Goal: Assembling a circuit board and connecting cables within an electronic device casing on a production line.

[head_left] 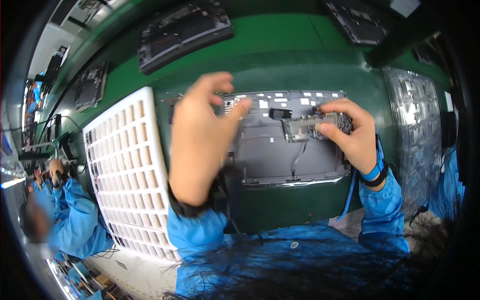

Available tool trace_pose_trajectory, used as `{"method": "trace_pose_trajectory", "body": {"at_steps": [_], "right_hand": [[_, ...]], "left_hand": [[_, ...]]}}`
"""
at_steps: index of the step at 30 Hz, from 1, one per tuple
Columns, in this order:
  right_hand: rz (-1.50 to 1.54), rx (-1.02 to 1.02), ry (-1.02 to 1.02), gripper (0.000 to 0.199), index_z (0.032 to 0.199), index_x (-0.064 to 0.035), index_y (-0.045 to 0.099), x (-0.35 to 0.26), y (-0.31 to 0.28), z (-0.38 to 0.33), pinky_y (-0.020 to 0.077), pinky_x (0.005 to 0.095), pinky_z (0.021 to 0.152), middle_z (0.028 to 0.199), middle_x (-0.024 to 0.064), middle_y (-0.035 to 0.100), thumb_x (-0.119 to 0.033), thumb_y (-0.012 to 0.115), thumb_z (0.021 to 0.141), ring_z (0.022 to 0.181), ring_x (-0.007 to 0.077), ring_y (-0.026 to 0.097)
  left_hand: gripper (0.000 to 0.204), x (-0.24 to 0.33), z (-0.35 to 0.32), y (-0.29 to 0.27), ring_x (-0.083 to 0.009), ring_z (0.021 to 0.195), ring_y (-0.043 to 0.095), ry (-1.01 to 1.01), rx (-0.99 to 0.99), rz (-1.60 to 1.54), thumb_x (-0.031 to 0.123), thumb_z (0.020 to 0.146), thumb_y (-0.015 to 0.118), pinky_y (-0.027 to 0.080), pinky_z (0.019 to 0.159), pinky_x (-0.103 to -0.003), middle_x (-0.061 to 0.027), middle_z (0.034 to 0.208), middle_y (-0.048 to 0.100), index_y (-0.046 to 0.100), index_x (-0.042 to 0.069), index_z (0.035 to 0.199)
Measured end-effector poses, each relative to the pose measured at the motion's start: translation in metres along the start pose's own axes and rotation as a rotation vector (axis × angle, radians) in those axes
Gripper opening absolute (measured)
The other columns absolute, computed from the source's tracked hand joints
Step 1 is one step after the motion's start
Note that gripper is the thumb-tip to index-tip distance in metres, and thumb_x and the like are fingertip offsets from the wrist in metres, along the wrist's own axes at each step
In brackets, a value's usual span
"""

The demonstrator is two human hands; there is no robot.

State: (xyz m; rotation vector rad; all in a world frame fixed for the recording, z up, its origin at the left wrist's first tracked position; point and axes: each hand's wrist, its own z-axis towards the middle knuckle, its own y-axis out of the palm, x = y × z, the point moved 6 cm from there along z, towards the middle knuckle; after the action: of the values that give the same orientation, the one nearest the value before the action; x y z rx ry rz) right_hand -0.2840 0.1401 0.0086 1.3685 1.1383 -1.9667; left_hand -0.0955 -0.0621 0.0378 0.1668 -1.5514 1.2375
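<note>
A dark grey laptop chassis (pixel 260 160) lies flat on the green bench in front of me, with small white pads along its far side. My right hand (pixel 356 134) pinches a circuit board (pixel 306 130) between thumb and fingers over the chassis's right half. A black piece (pixel 280 114) sits at the board's left end, and a dark cable (pixel 298 162) runs from the board to the chassis's near edge. Over the chassis's left end is my left hand (pixel 200 135), smeared by motion, its thumb and fingers apart with nothing visible between them.
A white foam tray (pixel 158 145) with rows of slots stands to the left. Clear plastic trays (pixel 417 130) are at the right. More chassis (pixel 185 37) lie along the far bench. A blue coiled cord (pixel 348 197) hangs from my right wrist. Another person (pixel 80 220) sits at far left.
</note>
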Motion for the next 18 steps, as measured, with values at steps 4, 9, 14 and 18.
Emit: {"method": "trace_pose_trajectory", "body": {"at_steps": [4, 9, 14, 18], "right_hand": [[-0.271, -0.064, -0.244, 0.037, 0.106, -0.0006, 0.073, -0.022, 0.009, 0.001, 0.0497, 0.0381, 0.096, 0.122, 0.0163, 0.065, -0.005, 0.084, 0.071, 0.112, 0.0317, 0.063], [-0.488, -0.494, -0.302, 0.068, 0.122, -0.0095, 0.07, -0.055, 0.019, -0.022, 0.0273, 0.0551, 0.118, 0.149, 0.0188, 0.046, -0.031, 0.094, 0.062, 0.139, 0.0426, 0.04], [-0.667, -0.605, -0.235, 0.077, 0.131, -0.0111, 0.066, -0.039, 0.03, -0.036, 0.0156, 0.0642, 0.123, 0.157, 0.0219, 0.037, -0.029, 0.094, 0.061, 0.149, 0.0444, 0.03], [-0.629, -0.433, -0.291, 0.066, 0.125, -0.0075, 0.07, -0.027, 0.015, -0.014, 0.0235, 0.0593, 0.123, 0.153, 0.0211, 0.044, -0.019, 0.091, 0.064, 0.145, 0.042, 0.038]], "left_hand": [[0.076, -0.07, 0.079, -0.067, -0.0344, 0.117, 0.061, -0.085, 0.375, 0.336, 0.023, 0.071, 0.091, 0.053, 0.095, -0.042, -0.0223, 0.134, 0.06, 0.057, 0.007, 0.138], [0.105, -0.176, 0.115, -0.088, -0.0385, 0.123, 0.059, -0.446, 0.359, 0.429, 0.027, 0.053, 0.1, 0.053, 0.099, -0.047, -0.0183, 0.139, 0.056, 0.052, 0.023, 0.146], [0.077, -0.193, 0.129, -0.094, -0.033, 0.11, 0.07, -0.207, 0.417, 0.3, 0.022, 0.052, 0.1, 0.054, 0.099, -0.042, -0.0173, 0.12, 0.073, 0.072, 0.014, 0.123], [0.072, -0.18, 0.146, -0.081, -0.0239, 0.108, 0.067, -0.287, 0.437, -0.254, 0.016, 0.065, 0.095, 0.056, 0.088, -0.036, -0.0088, 0.117, 0.071, 0.066, 0.004, 0.129]]}}
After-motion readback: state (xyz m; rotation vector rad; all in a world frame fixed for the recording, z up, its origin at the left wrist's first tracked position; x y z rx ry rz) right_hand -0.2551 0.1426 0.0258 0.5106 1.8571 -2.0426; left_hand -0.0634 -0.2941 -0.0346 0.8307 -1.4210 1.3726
